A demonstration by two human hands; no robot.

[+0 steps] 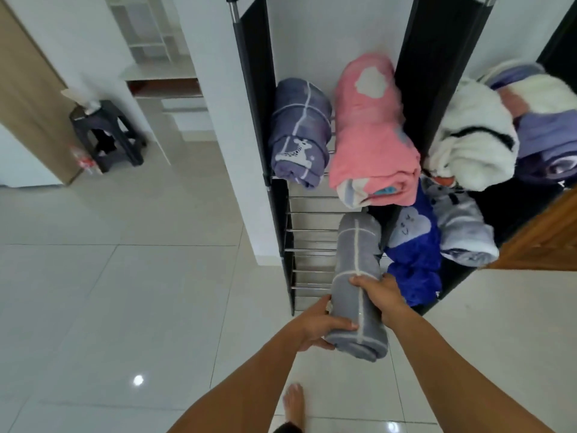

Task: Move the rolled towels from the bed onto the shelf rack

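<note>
A grey rolled towel (357, 254) with white lines lies lengthwise over the lower tier of the shelf rack (307, 242), its near end sticking out past the rack's front. My left hand (318, 326) grips its near end from the left and below. My right hand (379, 295) holds it from the right, fingers curled over the top. On the upper tier lie a purple rolled towel (299, 132) and a pink rolled towel (371, 132). A blue rolled towel (413, 257) and a light grey striped one (462, 232) lie to the right on the lower tier.
A white fluffy roll (474, 142) and a purple-white bundle (546, 126) fill the rack's right section. A white wall pillar (246, 151) stands left of the rack. A dark stool (107, 135) is at the back left. My bare foot (295, 404) stands on the glossy tiled floor.
</note>
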